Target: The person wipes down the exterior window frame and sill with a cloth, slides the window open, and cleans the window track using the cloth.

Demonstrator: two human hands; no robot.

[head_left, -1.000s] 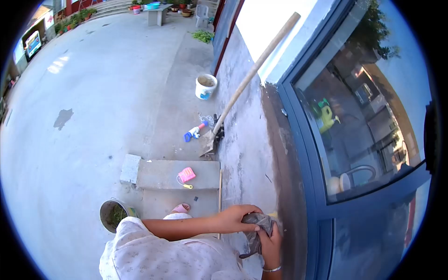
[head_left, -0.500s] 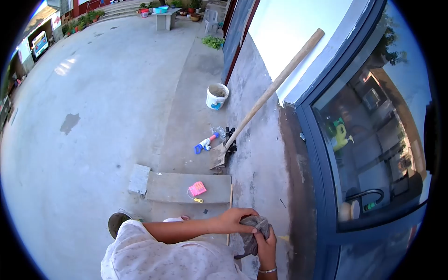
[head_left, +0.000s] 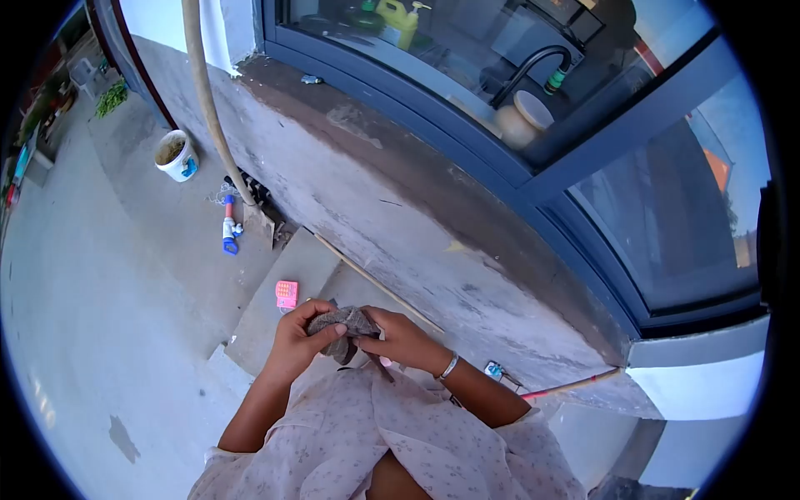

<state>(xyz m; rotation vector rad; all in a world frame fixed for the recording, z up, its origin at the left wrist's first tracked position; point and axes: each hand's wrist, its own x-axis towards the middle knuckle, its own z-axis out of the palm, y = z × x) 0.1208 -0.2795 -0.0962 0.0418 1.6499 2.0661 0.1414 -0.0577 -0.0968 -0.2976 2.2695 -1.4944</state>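
A bunched grey-brown rag [head_left: 354,319] is held in front of my body. My left hand [head_left: 302,340] grips its left side, thumb lying over the cloth. On the other side, my right hand [head_left: 404,340] pinches the rag with fingers bent, and a silver bangle circles that wrist. One dark end of the cloth dangles below the right fingers. Part of the rag is hidden behind the fingers of both hands. Just past my left hand, a pink toy phone [head_left: 287,293] lies on the concrete step [head_left: 265,321].
A long-handled shovel [head_left: 208,104] leans on the wall at left, near a white bucket [head_left: 177,157] and a blue-and-white toy [head_left: 231,233]. Along the wall base lies a thin stick [head_left: 375,279]. The framed window [head_left: 467,137] and its sill [head_left: 392,158] run along the right.
The view has swung right toward the window and wall. Both hands still hold the rag, now centred before my body, and the fingers have shifted on it.
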